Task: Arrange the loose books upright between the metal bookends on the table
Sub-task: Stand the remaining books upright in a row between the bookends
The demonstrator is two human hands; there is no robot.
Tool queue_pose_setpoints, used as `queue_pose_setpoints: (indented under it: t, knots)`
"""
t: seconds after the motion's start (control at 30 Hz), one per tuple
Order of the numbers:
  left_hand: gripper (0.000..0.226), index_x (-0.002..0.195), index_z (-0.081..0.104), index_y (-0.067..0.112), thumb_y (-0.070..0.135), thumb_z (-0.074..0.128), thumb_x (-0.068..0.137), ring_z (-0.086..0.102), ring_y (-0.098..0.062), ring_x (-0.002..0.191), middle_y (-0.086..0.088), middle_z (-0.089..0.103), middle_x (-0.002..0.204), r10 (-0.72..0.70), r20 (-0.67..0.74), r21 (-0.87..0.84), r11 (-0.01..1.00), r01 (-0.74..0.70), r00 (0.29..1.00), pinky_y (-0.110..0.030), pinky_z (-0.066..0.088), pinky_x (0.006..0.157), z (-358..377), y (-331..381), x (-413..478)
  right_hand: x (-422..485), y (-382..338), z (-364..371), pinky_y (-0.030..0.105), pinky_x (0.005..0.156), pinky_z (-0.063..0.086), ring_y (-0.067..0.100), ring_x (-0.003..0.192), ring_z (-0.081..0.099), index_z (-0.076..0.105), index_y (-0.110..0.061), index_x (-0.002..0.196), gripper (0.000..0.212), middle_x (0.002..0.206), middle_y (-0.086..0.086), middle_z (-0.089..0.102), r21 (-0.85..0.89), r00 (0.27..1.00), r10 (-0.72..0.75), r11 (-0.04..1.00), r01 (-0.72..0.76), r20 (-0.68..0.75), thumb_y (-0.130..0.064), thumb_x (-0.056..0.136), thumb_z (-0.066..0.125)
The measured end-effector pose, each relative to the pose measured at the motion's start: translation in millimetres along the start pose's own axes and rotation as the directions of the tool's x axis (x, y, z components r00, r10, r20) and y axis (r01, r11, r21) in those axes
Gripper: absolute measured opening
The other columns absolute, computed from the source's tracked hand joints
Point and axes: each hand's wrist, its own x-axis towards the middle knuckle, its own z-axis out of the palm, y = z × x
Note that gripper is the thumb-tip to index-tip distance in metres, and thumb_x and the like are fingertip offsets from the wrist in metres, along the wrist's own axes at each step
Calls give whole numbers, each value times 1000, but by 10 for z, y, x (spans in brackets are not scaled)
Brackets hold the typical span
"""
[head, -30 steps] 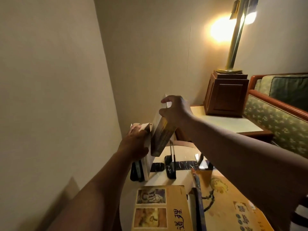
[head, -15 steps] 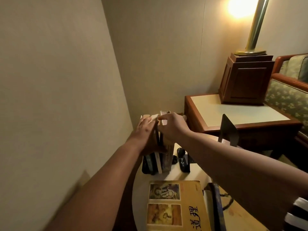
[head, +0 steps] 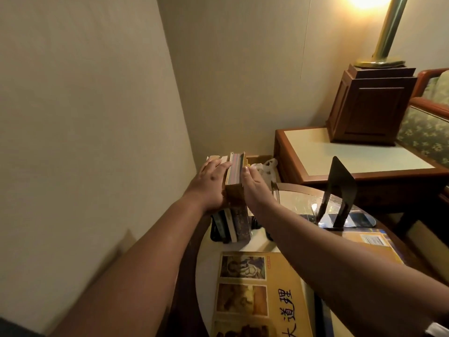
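Head view: left hand [head: 210, 183] and right hand [head: 255, 188] flank upright books [head: 237, 171].

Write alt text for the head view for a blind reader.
The left hand and right hand press a row of upright books between them on a round table. A black bookend stands apart at right; a yellow book lies flat nearby.

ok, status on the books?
Left grip rests flat on upright books, right grip presses their other side. Second bookend stands apart, right. Big yellow book lies flat.
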Motion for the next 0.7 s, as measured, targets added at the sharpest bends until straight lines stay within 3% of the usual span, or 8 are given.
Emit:
queue_pose_setpoints:
  t: [0.07, 0.13, 0.2, 0.27, 0.4, 0.53, 0.7]
  knots:
    - [98, 153, 22, 30, 36, 78, 72, 13, -26, 150, -4, 20, 161, 1, 13, 17, 1000, -1, 1000, -48, 22, 120, 4, -10, 6, -88, 154, -22, 26, 78, 47, 9, 104, 56, 36, -22, 146, 50, 124, 8, 55, 53, 997, 63, 996, -65, 37, -49, 107, 23]
    - [106, 153, 24, 28, 42, 83, 66, 13, -26, 150, -4, 20, 161, 6, 16, 12, 1000, -6, 1000, -51, 24, 119, 20, -12, 25, -80, 309, -52, 34, 90, 45, 10, 103, 53, 35, -25, 149, 60, 116, 1, 56, 68, 976, 203, 976, -208, 74, -60, 103, 18]
    - [108, 152, 24, 27, 48, 84, 64, 13, -26, 149, -4, 21, 160, 15, 8, 11, 1000, -15, 1000, -52, 26, 118, 43, -10, 48, -33, 424, -86, 48, 108, 39, 23, 120, 51, 35, -23, 151, 74, 121, 3, 56, 34, 932, 340, 937, -347, 126, -70, 98, 16]
    - [110, 152, 23, 25, 55, 83, 64, 13, -25, 150, -3, 21, 160, 19, 2, 12, 1000, -19, 1000, -52, 26, 118, 60, -3, 56, 2, 478, -98, 55, 114, 31, 33, 134, 42, 33, -23, 153, 85, 139, 13, 50, -9, 889, 429, 901, -433, 158, -79, 91, 15]
    - [115, 150, 24, 20, 70, 77, 62, 13, -24, 150, -5, 23, 159, 53, -9, 52, 997, -53, 999, -46, 23, 121, 82, 24, 54, 6, 464, -126, 50, 107, 37, 37, 135, 40, 34, -18, 152, 84, 146, 19, 45, -39, 869, 471, 881, -471, 156, -76, 93, 14]
    - [112, 147, 28, 15, 67, 79, 62, 22, -22, 146, -6, 29, 155, 72, -39, -18, 997, -73, 997, -37, 24, 118, 31, 56, 28, -26, 475, -143, 45, 98, 38, 39, 138, 37, 34, -19, 151, 80, 150, 17, 41, -57, 870, 450, 892, -448, 200, -74, 94, 18]
    - [121, 156, 11, 28, 70, 75, 64, 3, -28, 151, -2, 3, 165, 125, 88, 149, 979, -137, 988, -47, 15, 120, -72, -23, 23, -31, 443, -126, 42, 95, 40, 39, 138, 37, 33, -17, 151, 82, 152, 20, 39, -129, 851, 472, 881, -454, 229, -75, 94, 19]
